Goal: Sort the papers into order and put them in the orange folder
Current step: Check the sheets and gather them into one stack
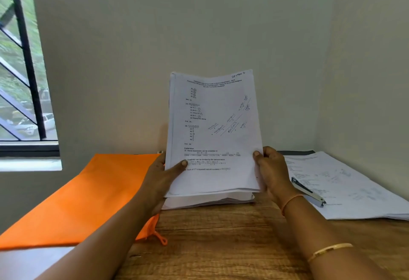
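Note:
I hold a sheaf of printed papers (213, 133) upright in front of me, its top sheet marked "Section 7" by hand. My left hand (161, 178) grips its lower left edge, thumb on the front. My right hand (271, 173) grips the lower right edge the same way. Under the raised sheaf, a thicker stack of papers (210, 201) lies flat on the wooden table (221, 246). The orange folder (84, 195) lies flat to the left, its zip pull (162, 240) hanging at the near corner.
More printed sheets (354, 191) are spread on the right of the table with a stapler (307, 191) lying on them. Walls close off the back and right. A barred window (24, 62) is at the left.

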A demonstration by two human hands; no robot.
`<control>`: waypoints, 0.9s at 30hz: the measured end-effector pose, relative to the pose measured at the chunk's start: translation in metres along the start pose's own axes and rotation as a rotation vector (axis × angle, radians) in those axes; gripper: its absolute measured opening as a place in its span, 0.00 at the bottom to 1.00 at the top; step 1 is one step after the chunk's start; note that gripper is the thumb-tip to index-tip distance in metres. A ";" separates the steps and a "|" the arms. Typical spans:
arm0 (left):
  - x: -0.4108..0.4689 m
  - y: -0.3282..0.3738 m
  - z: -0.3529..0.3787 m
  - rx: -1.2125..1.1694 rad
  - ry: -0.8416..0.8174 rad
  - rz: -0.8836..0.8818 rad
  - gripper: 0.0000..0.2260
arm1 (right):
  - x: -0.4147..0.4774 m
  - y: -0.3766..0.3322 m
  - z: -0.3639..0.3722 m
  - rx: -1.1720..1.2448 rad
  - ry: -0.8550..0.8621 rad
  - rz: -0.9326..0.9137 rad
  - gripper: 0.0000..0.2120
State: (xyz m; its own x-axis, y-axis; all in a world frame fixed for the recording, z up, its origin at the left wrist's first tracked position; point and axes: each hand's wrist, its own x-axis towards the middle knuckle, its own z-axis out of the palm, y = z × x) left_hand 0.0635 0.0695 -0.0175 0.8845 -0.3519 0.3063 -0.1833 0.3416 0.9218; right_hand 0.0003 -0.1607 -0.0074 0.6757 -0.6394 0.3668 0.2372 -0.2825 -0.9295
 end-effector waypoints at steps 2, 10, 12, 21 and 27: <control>0.000 0.000 0.001 -0.071 -0.026 -0.045 0.21 | 0.000 0.000 0.000 0.031 -0.003 0.005 0.07; -0.001 -0.001 0.003 -0.120 -0.049 -0.127 0.19 | 0.002 0.001 -0.001 0.073 0.015 0.023 0.08; 0.000 -0.001 0.003 -0.110 -0.032 -0.121 0.18 | 0.003 0.002 0.000 0.070 0.026 0.032 0.08; 0.003 -0.002 0.001 -0.036 0.067 -0.052 0.13 | 0.003 0.000 -0.001 0.051 0.134 0.055 0.14; 0.007 -0.001 -0.010 0.061 0.122 0.035 0.10 | 0.007 0.009 -0.010 -0.189 0.256 0.050 0.14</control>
State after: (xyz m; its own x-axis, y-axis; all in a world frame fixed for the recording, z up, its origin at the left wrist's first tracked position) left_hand 0.0745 0.0755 -0.0189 0.9220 -0.2306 0.3109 -0.2375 0.2974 0.9248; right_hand 0.0000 -0.1749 -0.0126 0.4800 -0.8080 0.3415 0.0584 -0.3590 -0.9315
